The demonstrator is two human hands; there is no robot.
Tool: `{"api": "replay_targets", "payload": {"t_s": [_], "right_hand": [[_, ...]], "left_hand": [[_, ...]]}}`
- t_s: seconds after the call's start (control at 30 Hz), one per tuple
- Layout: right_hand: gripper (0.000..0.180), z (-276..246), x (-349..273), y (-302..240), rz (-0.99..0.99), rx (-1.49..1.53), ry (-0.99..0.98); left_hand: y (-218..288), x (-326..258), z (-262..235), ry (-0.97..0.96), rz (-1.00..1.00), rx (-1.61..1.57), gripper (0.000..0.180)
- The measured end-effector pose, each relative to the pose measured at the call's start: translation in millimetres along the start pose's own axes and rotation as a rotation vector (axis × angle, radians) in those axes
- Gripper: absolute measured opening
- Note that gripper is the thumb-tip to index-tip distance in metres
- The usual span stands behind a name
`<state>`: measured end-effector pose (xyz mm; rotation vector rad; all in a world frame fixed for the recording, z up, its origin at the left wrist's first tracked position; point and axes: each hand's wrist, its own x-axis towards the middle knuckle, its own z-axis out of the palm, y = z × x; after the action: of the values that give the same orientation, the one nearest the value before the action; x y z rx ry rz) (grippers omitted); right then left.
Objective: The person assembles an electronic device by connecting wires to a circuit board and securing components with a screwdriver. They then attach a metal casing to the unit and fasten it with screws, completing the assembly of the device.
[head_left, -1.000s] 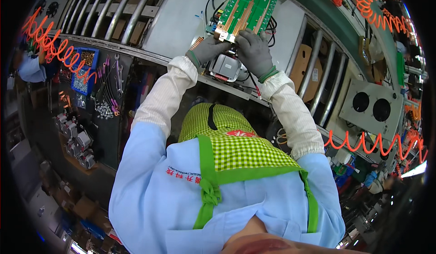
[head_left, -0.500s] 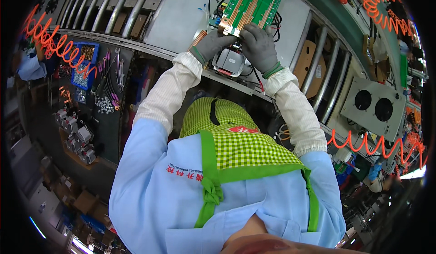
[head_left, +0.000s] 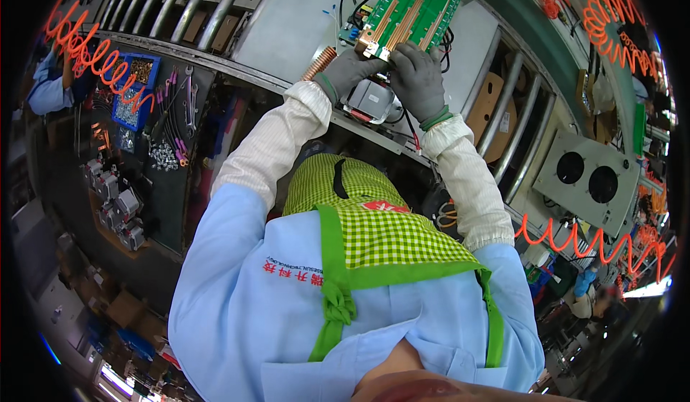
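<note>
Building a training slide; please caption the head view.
Grey-gloved left hand and right hand at the near end of a green circuit board over a pale table.

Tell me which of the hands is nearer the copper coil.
Left. The left hand is beside the copper coil, just to its right; the right hand is farther right, at the green circuit board's near edge.

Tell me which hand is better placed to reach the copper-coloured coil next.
Likely the left hand: it sits close to the copper-coloured coil. The right hand is farther away, at the green circuit board's near end.
</note>
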<state>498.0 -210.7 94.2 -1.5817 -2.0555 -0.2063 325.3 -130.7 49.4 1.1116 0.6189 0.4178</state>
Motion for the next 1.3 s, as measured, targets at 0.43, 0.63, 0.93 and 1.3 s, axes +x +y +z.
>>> {"api": "replay_targets", "payload": {"t_s": [0.43,0.63,0.93,1.3], "right_hand": [[0.035,-3,2,-2,-0.033,-0.046,0.013],[0.037,1,1,1,-0.050,-0.070,0.015],[0.043,3,5,-5,-0.010,-0.160,-0.010],[0.035,6,10,-10,0.016,-0.177,0.050]], "left_hand": [[20,-6,7,-0.043,0.095,0.166,0.031],[6,3,0,-0.104,0.013,-0.159,0.038],[12,1,0,-0.113,0.005,-0.227,0.035],[11,1,-3,-0.053,0.050,-0.072,0.037]]}}
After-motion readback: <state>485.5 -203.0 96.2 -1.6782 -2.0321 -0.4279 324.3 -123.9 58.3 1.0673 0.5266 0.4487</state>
